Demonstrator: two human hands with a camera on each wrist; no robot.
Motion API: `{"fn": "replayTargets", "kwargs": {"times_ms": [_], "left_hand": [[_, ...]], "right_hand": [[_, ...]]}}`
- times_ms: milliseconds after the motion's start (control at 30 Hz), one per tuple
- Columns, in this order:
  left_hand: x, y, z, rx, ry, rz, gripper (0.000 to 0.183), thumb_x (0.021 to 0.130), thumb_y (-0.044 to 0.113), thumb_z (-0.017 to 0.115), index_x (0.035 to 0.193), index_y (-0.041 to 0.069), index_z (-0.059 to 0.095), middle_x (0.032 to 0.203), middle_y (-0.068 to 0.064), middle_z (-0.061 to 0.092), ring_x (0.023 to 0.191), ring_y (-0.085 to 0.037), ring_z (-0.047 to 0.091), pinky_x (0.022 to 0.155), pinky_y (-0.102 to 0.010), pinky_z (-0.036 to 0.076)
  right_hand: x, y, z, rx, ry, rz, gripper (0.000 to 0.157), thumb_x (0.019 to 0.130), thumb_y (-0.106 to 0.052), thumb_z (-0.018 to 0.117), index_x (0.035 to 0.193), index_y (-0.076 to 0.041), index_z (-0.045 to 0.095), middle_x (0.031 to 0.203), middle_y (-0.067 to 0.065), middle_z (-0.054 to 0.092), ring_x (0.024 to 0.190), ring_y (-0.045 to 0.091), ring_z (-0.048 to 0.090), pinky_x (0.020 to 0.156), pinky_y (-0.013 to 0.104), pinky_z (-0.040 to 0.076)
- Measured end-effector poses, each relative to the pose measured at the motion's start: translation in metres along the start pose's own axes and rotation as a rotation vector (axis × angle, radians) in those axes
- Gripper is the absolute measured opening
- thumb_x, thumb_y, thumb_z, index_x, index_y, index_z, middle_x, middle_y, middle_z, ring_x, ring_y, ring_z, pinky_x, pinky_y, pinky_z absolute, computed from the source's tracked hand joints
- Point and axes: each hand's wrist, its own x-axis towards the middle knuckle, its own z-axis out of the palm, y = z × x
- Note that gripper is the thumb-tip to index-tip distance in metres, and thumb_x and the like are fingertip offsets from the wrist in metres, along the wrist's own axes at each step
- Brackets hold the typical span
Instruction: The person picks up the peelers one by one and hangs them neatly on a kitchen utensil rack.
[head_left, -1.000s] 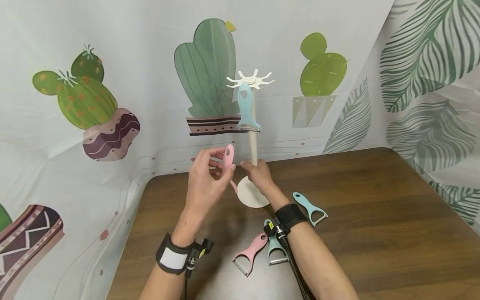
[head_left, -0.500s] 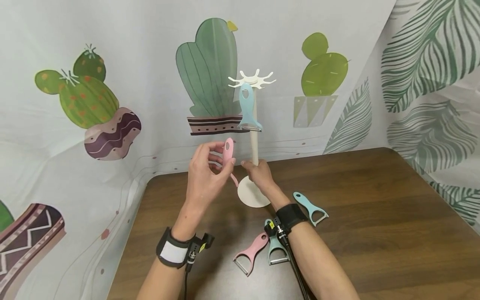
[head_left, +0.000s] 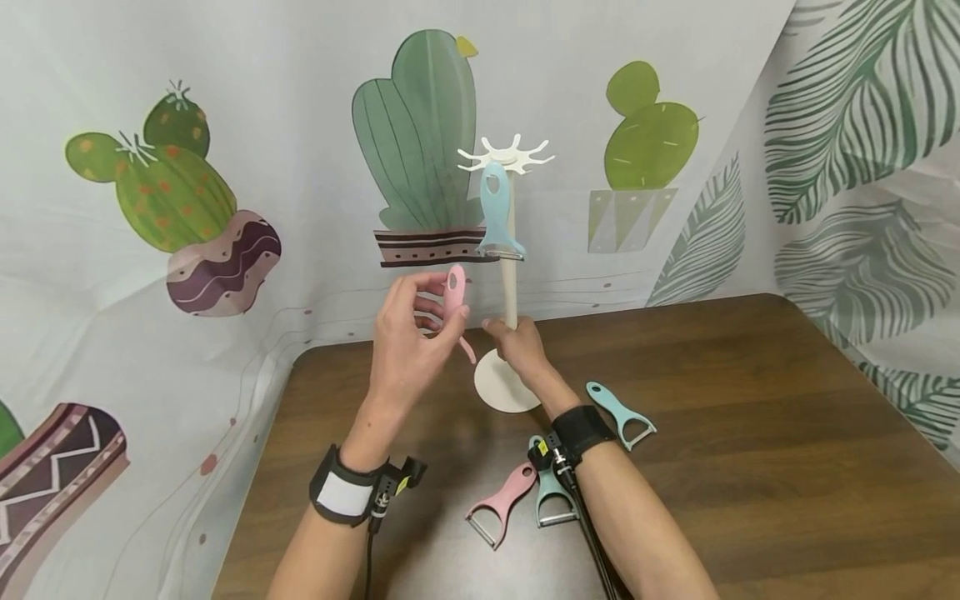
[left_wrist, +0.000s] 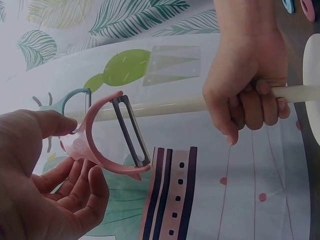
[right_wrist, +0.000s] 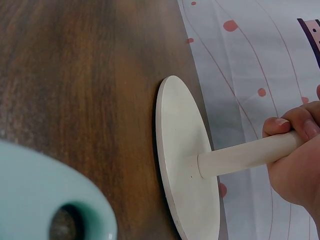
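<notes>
My left hand [head_left: 412, 333] pinches a pink peeler [head_left: 454, 292] between thumb and fingers, its holed handle end up. In the left wrist view the peeler's curved fork and metal blade [left_wrist: 131, 131] face the camera. My right hand [head_left: 519, 346] grips the pole of a cream stand [head_left: 510, 287] low down, just over its round base [right_wrist: 187, 150]. White hooks [head_left: 506, 156] fan out at the stand's top. From one of them hangs a light blue peeler [head_left: 495, 208], blade down. The pink peeler is left of the pole, lower than the hanging one.
On the wooden table [head_left: 750, 400] lie another pink peeler [head_left: 501, 505], a green-blue peeler [head_left: 555, 500] partly under my right wrist strap, and a light blue peeler [head_left: 621, 414] to the right. Behind the table hangs a cloth [head_left: 322, 208] printed with cacti and leaves.
My left hand has risen a little with the pink peeler. The right hand keeps its grip on the pole, and the hanging peeler stays in place.
</notes>
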Motion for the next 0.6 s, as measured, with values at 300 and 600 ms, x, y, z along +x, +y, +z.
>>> {"fn": "replayTargets", "kwargs": {"times_ms": [300, 600], "left_hand": [[0.006, 0.002, -0.001, 0.011, 0.015, 0.028, 0.045, 0.084, 0.025, 0.075, 0.123, 0.009, 0.058, 0.11, 0.001, 0.057, 0.08, -0.006, 0.059, 0.064, -0.028, 0.054], [0.012, 0.017, -0.003, -0.009, 0.044, 0.043, 0.043, 0.083, 0.016, 0.075, 0.12, 0.003, 0.059, 0.108, -0.008, 0.059, 0.079, -0.016, 0.062, 0.062, -0.034, 0.054]], "right_hand": [[0.0, 0.0, 0.002, 0.017, 0.008, -0.006, 0.047, 0.093, -0.023, 0.059, 0.051, -0.012, 0.042, 0.046, -0.003, 0.033, 0.042, 0.013, 0.028, 0.041, 0.027, 0.021], [0.001, 0.002, 0.002, 0.008, 0.004, -0.034, 0.047, 0.095, -0.019, 0.057, 0.051, -0.011, 0.041, 0.045, -0.004, 0.031, 0.042, 0.013, 0.026, 0.04, 0.026, 0.02]]}}
